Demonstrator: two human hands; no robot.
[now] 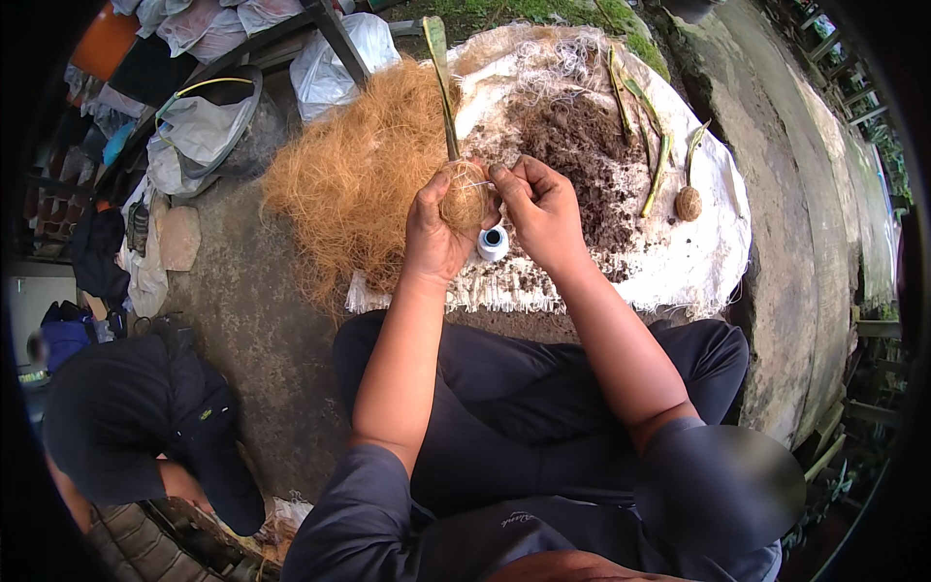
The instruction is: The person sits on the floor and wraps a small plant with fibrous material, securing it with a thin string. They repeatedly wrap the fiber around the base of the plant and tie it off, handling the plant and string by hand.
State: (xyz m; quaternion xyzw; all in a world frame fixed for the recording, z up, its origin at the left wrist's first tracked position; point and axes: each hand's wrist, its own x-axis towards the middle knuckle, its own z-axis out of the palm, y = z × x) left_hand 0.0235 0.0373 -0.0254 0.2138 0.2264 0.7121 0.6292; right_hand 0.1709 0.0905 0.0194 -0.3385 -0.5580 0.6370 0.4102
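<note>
My left hand (436, 233) cups a ball of coconut fibre (464, 196) with a long green leaf (438, 65) rising from its top. White thread crosses the upper part of the ball. At its right side my right hand (544, 207) pinches the thread (476, 183) between thumb and forefinger, close to the ball. A spool of white thread (493, 244) stands between my wrists on a white woven sack (698, 269). Left of my hands lies a large heap of loose brown coconut fibre (349, 167).
Dark crumbly soil (574, 160) covers the sack's middle. Cut leafy stems (660, 171) and a finished-looking fibre ball with a shoot (688, 204) lie at right. A bucket (225, 138) and plastic bags (345, 65) stand upper left. Another person (131, 422) bends over at lower left.
</note>
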